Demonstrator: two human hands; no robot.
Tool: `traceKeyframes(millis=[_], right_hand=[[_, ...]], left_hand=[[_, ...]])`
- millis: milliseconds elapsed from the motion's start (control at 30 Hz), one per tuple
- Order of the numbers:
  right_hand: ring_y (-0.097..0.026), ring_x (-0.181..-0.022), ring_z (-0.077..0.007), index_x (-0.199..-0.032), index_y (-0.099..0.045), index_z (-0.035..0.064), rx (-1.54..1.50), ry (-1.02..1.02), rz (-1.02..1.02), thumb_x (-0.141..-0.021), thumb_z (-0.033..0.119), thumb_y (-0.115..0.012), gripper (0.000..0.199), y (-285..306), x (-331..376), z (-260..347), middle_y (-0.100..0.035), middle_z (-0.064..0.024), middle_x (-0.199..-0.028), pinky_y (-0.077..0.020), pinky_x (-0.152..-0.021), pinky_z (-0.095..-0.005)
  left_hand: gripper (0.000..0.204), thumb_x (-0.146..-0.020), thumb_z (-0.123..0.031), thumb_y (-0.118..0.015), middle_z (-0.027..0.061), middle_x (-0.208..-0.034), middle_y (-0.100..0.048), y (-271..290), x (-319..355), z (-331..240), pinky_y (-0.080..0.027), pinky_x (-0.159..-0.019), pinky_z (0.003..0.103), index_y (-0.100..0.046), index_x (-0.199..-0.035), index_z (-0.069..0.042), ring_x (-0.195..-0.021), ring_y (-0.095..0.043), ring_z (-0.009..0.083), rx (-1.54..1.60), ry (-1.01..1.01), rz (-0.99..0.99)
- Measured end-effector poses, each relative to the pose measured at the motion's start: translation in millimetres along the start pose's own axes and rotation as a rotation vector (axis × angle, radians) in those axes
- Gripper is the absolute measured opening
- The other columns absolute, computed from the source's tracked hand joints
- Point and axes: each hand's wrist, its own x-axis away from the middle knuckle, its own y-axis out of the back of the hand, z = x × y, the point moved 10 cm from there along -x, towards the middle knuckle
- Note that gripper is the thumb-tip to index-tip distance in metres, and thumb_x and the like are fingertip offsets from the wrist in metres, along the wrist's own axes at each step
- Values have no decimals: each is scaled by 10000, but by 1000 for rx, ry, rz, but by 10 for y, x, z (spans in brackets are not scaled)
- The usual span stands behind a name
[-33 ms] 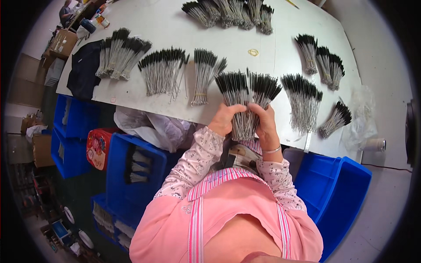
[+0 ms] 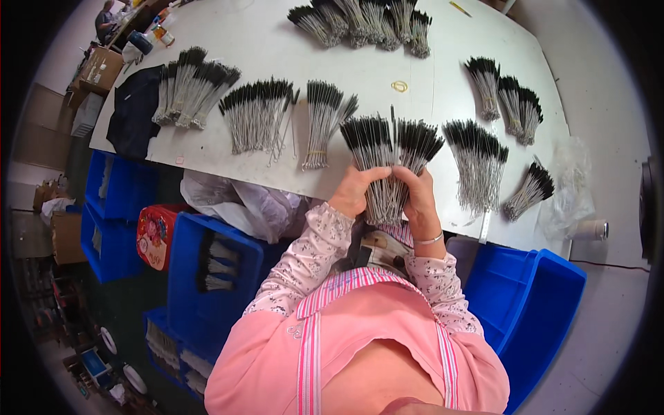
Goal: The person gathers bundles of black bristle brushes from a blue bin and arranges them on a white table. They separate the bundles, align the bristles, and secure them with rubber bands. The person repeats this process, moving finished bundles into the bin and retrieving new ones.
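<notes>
My left hand (image 2: 353,189) and my right hand (image 2: 420,199) grip a thick bundle of small wire brushes (image 2: 382,200) between them at the table's near edge. Black bristle tips point away from me, and the grey twisted-wire stems run down toward my body. Both thumbs press on the stems near the middle, while the other fingers are mostly hidden behind. The tips fan into two clumps, with one brush (image 2: 393,130) standing taller in the gap. Left of my hands lies a banded brush bundle (image 2: 317,128); to the right rests a loose spread of brushes (image 2: 476,166).
More brush bundles lie on the white table (image 2: 387,66), along with a yellow rubber band (image 2: 399,86). A dark cloth (image 2: 135,111) drapes over the left edge. Blue crates (image 2: 539,311) stand below on both sides. Clear plastic (image 2: 568,187) sits at the right edge. Another person (image 2: 105,24) is far left.
</notes>
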Motion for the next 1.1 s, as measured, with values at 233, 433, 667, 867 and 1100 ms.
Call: traceKeyframes(millis=[233,433,667,867,1100], right_hand=[[-620,-712,-160,-1006,-577,-5,39,83,-60,-723,-40,-643,293,91,-1,84,-636,-69,-867,-519,-669,-286],[-612,-671,-165,-1013,-590,-44,-171,-96,-48,-760,-5,-633,260,212,-136,-101,-642,-98,-866,-529,-608,-271],[-652,-666,-238,-923,-576,-49,-240,-298,-67,-761,-35,-617,168,152,2,-211,-636,-143,-756,-571,-584,-359],[-647,-622,-228,-934,-566,-69,-98,-220,-38,-732,-69,-623,210,172,-33,-232,-632,-139,-767,-566,-574,-338],[-631,-650,-202,-924,-572,-40,-77,-98,-72,-717,-68,-631,217,276,-44,-172,-627,-114,-783,-553,-602,-304]], left_hand=[[414,-719,88,-695,78,-972,-654,-153,48,-182,-538,-782,310,-570,-1100,-17,-860,-647,182,-168,-146,38],[234,-785,29,-618,82,-892,-650,52,-3,-15,-542,-756,349,-602,-1017,2,-817,-642,205,35,82,-48],[116,-836,-39,-619,90,-821,-648,362,-113,437,-552,-694,341,-611,-946,-5,-729,-640,208,197,317,-82],[160,-807,-17,-640,110,-886,-670,264,-6,315,-555,-707,342,-639,-959,32,-768,-659,216,4,206,-241],[153,-841,-27,-611,122,-934,-659,113,-28,483,-540,-787,347,-621,-987,18,-834,-650,231,280,336,-39]])
